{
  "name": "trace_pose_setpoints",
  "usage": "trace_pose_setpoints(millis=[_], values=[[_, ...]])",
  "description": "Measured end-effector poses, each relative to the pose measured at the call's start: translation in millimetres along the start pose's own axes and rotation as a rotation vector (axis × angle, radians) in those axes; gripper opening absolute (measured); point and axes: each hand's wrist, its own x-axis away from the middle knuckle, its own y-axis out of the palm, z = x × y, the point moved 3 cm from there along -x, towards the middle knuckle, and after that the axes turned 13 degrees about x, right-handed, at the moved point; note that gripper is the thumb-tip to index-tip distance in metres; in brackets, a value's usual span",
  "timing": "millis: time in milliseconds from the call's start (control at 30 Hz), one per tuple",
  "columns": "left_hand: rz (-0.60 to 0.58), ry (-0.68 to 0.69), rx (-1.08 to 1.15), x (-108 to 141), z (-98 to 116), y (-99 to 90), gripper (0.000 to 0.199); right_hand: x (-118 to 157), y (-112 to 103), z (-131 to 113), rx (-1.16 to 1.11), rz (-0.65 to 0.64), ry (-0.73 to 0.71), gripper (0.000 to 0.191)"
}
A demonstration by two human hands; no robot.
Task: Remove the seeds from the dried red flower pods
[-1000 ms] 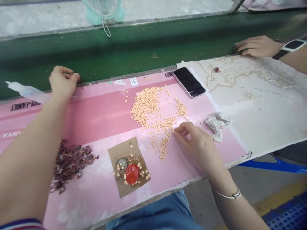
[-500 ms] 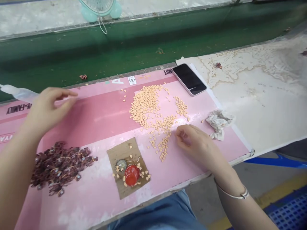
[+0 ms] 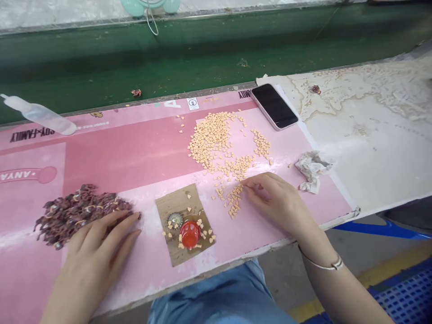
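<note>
While the left hand lies open and empty against the dark red heap —
the right hand curls at the orange heart bits, any hold too small to tell.

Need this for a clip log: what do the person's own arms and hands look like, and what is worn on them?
The right hand and the left hand are both ungloved, and neither forearm shows a sleeve within the view. A thin silver-coloured bangle with a small join circles the right wrist. No ring or bracelet can be made out on the left hand.
</note>
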Motion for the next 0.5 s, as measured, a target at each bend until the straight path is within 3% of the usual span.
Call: trace_pose_setpoints(millis=[133, 233, 500], values=[[-0.006, -0.060, 0.040, 16.8, -8.8, 0.2, 0.028, 7.7, -5.6, -3.3, 0.040, -0.035, -0.043, 0.017], [-0.023, -0.068, 0.072, 25.9, -16.3, 0.3, 0.026, 12.0, -6.9, -2.4, -0.021, -0.020, 0.002, 0.013], [-0.043, -0.078, 0.079, 35.5, -29.6, 2.8, 0.033, 9.5, -3.2, -0.9, 0.000, 0.013, -0.026, 0.018]])
